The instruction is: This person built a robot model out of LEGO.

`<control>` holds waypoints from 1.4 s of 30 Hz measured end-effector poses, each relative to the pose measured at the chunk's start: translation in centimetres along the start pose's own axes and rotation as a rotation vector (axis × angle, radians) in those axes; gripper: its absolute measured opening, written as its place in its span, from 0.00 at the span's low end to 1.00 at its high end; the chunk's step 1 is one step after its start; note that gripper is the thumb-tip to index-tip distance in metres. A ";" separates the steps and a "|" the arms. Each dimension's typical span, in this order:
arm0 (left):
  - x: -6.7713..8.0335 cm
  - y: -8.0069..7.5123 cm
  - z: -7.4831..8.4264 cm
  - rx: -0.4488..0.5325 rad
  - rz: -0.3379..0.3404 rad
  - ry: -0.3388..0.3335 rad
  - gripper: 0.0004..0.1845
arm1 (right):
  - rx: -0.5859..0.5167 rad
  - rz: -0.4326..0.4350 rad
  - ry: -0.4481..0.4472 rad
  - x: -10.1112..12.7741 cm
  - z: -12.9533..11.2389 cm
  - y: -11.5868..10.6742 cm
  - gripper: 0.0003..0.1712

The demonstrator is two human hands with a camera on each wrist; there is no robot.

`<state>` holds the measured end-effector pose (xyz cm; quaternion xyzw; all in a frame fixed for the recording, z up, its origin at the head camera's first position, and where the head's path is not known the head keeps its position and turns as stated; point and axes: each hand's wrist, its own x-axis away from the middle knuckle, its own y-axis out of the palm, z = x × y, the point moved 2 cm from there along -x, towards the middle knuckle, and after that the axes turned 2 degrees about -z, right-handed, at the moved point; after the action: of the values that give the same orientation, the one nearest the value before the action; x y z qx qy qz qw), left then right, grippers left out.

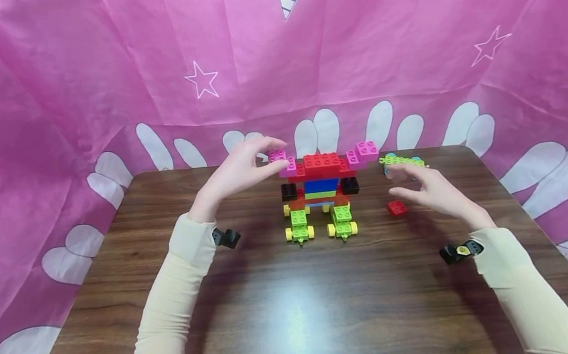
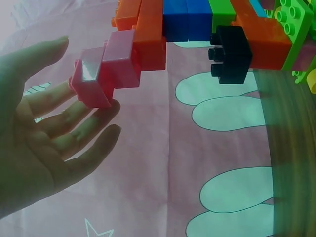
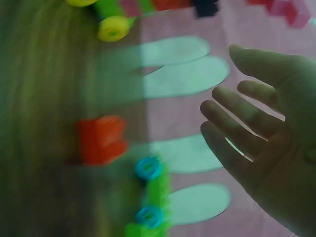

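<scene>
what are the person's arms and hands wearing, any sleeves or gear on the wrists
Both arms wear long, close-fitting cream sleeves that end at the wrists. The left hand and the right hand are bare, with no gloves or rings in view. A small black device sits at the left cuff, and a similar black one with a yellow spot at the right cuff. No cables show.

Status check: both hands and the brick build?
Left hand open, fingertips touching the build's pink end brick. Right hand open, empty, above the loose red brick. Brick build upright on table. Green wheeled piece lies beyond right hand.
</scene>
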<state>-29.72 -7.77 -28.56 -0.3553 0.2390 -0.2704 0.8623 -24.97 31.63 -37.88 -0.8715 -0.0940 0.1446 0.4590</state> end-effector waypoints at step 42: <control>1.1 2.0 -3.5 0.150 0.144 -0.050 0.24 | 0.062 -0.151 0.061 1.6 5.8 2.8 0.19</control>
<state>-30.45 -8.95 -32.45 -0.2782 0.2216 -0.2159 0.9093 -25.31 34.98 -43.60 -0.8513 -0.1408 0.0858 0.4982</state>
